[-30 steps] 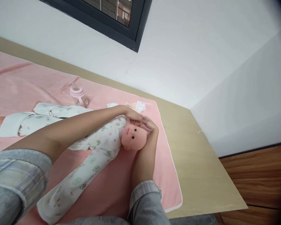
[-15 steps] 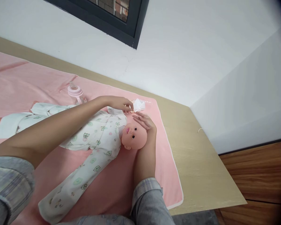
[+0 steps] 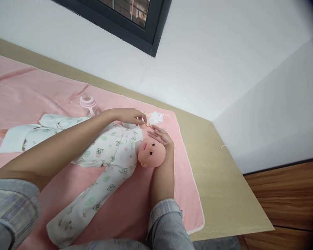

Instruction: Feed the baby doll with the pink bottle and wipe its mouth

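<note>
Baby doll (image 3: 117, 149) lies face-up on a pink blanket (image 3: 184, 194), its head against our right wrist, right hand (image 3: 162, 136) loosely spread. Our left arm crosses its torso; we cannot tell whether the curled left hand (image 3: 134, 116) grips anything. Feeding bottle (image 3: 88, 102) sits beyond; tabletop (image 3: 221, 194) extends past the blanket's right edge.

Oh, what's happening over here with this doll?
A person is tending a doll that lies face up on a pink blanket. The right hand is beside the doll's head, fingers extended. The left arm reaches across the doll's body, with the left hand near its far shoulder; whether those fingers hold anything is unclear. A crumpled white item lies just beyond the hands, and a pink-topped bottle is on the doll's far side.
</note>
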`<state>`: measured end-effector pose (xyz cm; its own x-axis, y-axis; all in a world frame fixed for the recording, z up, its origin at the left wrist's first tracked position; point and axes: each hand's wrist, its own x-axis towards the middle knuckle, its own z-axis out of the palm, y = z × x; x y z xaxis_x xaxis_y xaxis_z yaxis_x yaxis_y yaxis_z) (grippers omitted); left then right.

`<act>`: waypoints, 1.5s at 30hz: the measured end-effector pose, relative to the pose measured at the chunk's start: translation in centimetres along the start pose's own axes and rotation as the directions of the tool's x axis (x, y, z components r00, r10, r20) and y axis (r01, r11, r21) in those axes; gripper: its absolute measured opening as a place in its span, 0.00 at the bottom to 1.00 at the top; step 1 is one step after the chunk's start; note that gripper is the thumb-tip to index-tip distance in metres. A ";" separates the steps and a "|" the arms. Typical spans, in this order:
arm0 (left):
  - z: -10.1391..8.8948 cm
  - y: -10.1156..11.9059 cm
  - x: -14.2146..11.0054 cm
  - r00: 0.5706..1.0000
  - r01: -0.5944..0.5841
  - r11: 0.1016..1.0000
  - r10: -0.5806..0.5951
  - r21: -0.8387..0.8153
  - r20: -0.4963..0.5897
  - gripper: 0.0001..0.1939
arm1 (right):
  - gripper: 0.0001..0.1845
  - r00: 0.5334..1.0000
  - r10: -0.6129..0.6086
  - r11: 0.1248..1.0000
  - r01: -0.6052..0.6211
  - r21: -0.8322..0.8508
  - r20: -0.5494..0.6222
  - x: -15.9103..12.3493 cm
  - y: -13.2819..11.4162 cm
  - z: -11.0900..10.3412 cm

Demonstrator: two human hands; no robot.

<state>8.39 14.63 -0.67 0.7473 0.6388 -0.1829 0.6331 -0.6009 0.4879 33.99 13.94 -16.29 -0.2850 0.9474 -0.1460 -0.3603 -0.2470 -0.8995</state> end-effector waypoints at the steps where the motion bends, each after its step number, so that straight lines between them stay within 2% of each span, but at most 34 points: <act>1: 0.0 0.0 0.0 1.000 0.006 1.000 -0.006 0.003 0.004 0.23 | 0.18 1.000 0.009 1.000 -0.009 0.003 -0.005 0.1 0.0 0.0; 9: 0.2 -0.3 -0.1 1.000 0.009 1.000 -0.009 -0.001 0.007 0.23 | 0.18 0.996 -0.075 0.997 0.076 0.022 -0.042 0.3 0.2 -0.3; 12: 0.3 -0.2 -0.1 1.000 0.016 1.000 -0.016 0.006 -0.014 0.22 | 0.21 0.990 -0.139 0.990 0.139 0.022 0.001 -0.1 0.1 -0.6; 15: 0.3 -0.2 0.1 0.996 0.019 1.000 -0.018 0.013 -0.082 0.23 | 0.22 0.980 -0.189 0.982 0.189 -0.005 0.071 -0.8 -0.4 -0.6; 20: 0.9 -0.4 0.8 0.979 -0.013 0.999 0.023 0.050 -0.205 0.28 | 0.22 0.964 -0.249 0.962 0.257 -0.093 0.097 -2.4 -2.3 0.2; 25: 2.3 0.3 0.9 0.981 -0.131 0.985 0.113 -0.109 -0.158 0.42 | 0.27 0.954 -0.252 0.941 0.280 -0.188 0.161 -4.4 -5.2 1.6; 27: 2.9 0.8 0.8 0.978 -0.180 0.968 0.156 -0.175 -0.141 0.43 | 0.26 0.952 -0.245 0.932 0.283 -0.225 0.182 -5.2 -6.2 2.4; 29: 3.5 1.4 0.7 0.961 -0.231 0.950 0.189 -0.211 -0.200 0.40 | 0.24 0.947 -0.247 0.924 0.294 -0.247 0.205 -5.9 -7.1 3.3; 31: 3.9 1.8 0.8 0.929 -0.262 0.932 0.172 -0.250 -0.329 0.34 | 0.24 0.938 -0.255 0.913 0.313 -0.262 0.234 -6.5 -7.8 4.2; 33: 4.1 2.0 0.8 0.893 -0.261 0.908 0.099 -0.326 -0.440 0.27 | 0.26 0.926 -0.278 0.902 0.343 -0.263 0.256 -6.9 -8.2 5.0; 35: 4.1 2.0 0.6 0.878 -0.236 0.874 0.005 -0.424 -0.479 0.23 | 0.26 0.926 -0.299 0.896 0.356 -0.268 0.231 -7.1 -8.6 5.6; 37: 4.1 1.9 0.1 0.882 -0.209 0.837 -0.061 -0.506 -0.466 0.22 | 0.24 0.936 -0.308 0.886 0.347 -0.308 0.169 -7.4 -9.0 6.0; 39: 4.1 1.7 -0.7 0.898 -0.218 0.790 -0.068 -0.573 -0.434 0.22 | 0.22 0.932 -0.341 0.850 0.361 -0.385 0.121 -7.7 -9.4 6.3; 42: 4.1 1.6 -1.9 0.930 -0.247 0.744 0.001 -0.622 -0.368 0.22 | 0.23 0.908 -0.397 0.759 0.408 -0.508 0.135 -8.2 -10.1 7.0; 45: 4.3 1.7 -2.8 0.950 -0.207 0.779 0.014 -0.592 -0.313 0.21 | 0.24 0.915 -0.360 0.701 0.393 -0.596 0.180 -8.6 -10.6 8.4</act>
<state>8.22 9.80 -3.00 0.6555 0.7484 0.1007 0.2193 -0.3163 0.9230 32.78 6.73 -2.02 -0.2909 0.9194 0.2647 0.1647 0.3206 -0.9328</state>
